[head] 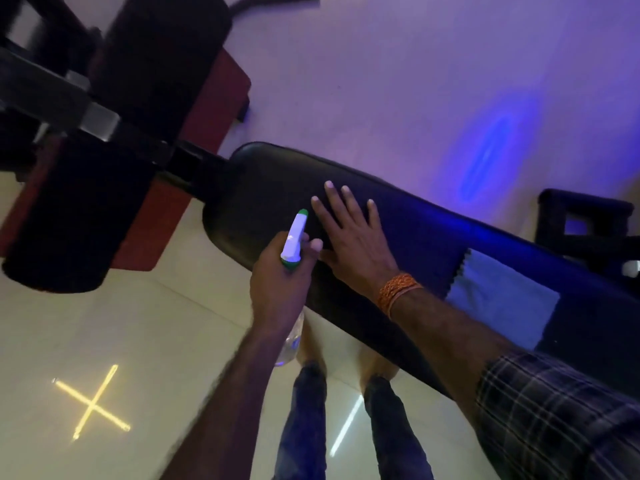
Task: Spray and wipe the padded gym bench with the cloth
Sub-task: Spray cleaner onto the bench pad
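Head view: left hand (277, 282) grips white-and-green spray bottle (294, 239) over black padded bench (263, 181); right hand (353, 237) flat, fingers spread, on pad. Light blue cloth (502, 299) lies near bench's right end.

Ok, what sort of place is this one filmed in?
Most likely a gym: a long padded bench on a dark metal frame, black foam rollers, and coloured lights reflecting off a glossy tiled floor.
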Available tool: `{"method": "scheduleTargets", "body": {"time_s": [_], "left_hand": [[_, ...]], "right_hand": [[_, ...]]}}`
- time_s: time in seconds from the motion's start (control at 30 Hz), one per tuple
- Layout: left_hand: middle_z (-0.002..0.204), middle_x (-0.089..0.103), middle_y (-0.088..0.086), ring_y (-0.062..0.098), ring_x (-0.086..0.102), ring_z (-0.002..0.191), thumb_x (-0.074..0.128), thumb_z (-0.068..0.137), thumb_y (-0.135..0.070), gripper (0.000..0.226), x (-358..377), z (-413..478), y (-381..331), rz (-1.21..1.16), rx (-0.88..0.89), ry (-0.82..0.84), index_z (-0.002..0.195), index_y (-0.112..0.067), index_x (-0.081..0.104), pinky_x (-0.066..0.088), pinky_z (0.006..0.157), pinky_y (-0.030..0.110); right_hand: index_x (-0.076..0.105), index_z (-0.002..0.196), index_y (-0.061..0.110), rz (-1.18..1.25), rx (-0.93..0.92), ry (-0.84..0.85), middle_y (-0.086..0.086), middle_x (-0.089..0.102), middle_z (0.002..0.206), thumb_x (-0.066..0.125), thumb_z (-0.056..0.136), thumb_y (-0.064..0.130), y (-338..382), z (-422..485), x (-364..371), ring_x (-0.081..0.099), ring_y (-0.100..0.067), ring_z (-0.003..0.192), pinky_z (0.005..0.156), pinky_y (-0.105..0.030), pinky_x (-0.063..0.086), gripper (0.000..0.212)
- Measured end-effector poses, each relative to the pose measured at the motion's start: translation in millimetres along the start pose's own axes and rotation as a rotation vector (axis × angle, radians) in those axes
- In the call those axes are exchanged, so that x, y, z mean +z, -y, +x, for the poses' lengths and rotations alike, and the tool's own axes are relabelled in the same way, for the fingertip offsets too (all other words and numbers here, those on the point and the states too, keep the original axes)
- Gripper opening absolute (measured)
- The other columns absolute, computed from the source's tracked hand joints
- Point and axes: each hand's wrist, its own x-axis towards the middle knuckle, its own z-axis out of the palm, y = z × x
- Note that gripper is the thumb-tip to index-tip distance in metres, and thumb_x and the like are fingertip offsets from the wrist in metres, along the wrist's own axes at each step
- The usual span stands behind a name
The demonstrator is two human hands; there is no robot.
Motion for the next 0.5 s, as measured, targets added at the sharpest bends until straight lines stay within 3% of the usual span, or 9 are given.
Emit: {"method": "scheduleTargets", "body": {"time_s": [0.1, 0.2, 0.3, 0.43, 0.5], "left_hand": [[0.069, 0.062, -0.009, 0.024, 0.064, 0.073, 0.066, 0.093, -0.051, 0.025, -14.4, 22.7, -1.1, 0.068, 0.017, -0.061, 0.089, -0.027, 0.064, 0.044, 0.065, 0.033], [0.07, 0.062, -0.008, 0.03, 0.069, 0.076, 0.065, 0.094, -0.053, 0.028, -26.2, 41.6, -1.3, 0.03, -0.013, -0.074, 0.095, -0.025, 0.068, 0.051, 0.068, 0.035], [0.079, 0.065, -0.011, 0.023, 0.066, 0.08, 0.064, 0.094, -0.055, 0.031, -33.8, 49.0, 0.4, 0.059, -0.013, -0.104, 0.104, -0.026, 0.071, 0.046, 0.072, 0.032], [0.068, 0.064, -0.009, 0.03, 0.071, 0.077, 0.063, 0.094, -0.057, 0.03, -46.0, 50.5, 10.5, 0.027, -0.071, -0.087, 0.09, -0.028, 0.068, 0.051, 0.073, 0.033], [0.081, 0.072, 0.004, 0.034, 0.071, 0.084, 0.062, 0.094, -0.058, 0.036, -53.3, 47.9, 17.3, 0.062, -0.077, -0.093, 0.105, -0.024, 0.072, 0.053, 0.076, 0.036]], "right_hand": [[-0.002, 0.165, 0.025, -0.007, 0.0, 0.031, -0.003, -0.018, 0.173, 0.061, 0.096, 0.054, 20.2, 22.4, -1.6, -0.015, -0.031, 0.159, 0.124, -0.069, 0.004, 0.098], [-0.01, 0.164, 0.025, -0.057, 0.068, 0.077, -0.003, -0.023, 0.171, 0.064, 0.09, 0.062, 34.5, 31.1, 3.8, -0.022, -0.033, 0.157, 0.121, -0.074, 0.0, 0.111], [-0.014, 0.163, 0.025, -0.114, 0.111, 0.085, -0.004, -0.025, 0.171, 0.066, 0.088, 0.062, 38.4, 31.2, 8.6, -0.022, -0.034, 0.157, 0.12, -0.076, 0.003, 0.116], [-0.018, 0.162, 0.024, -0.152, 0.143, 0.101, -0.004, -0.026, 0.17, 0.067, 0.088, 0.06, 44.5, 33.2, 10.9, -0.022, -0.036, 0.157, 0.12, -0.076, 0.005, 0.118], [-0.018, 0.162, 0.024, -0.158, 0.152, 0.104, -0.004, -0.026, 0.17, 0.068, 0.087, 0.06, 46.8, 33.0, 12.4, -0.021, -0.036, 0.157, 0.12, -0.075, 0.003, 0.119]]}}
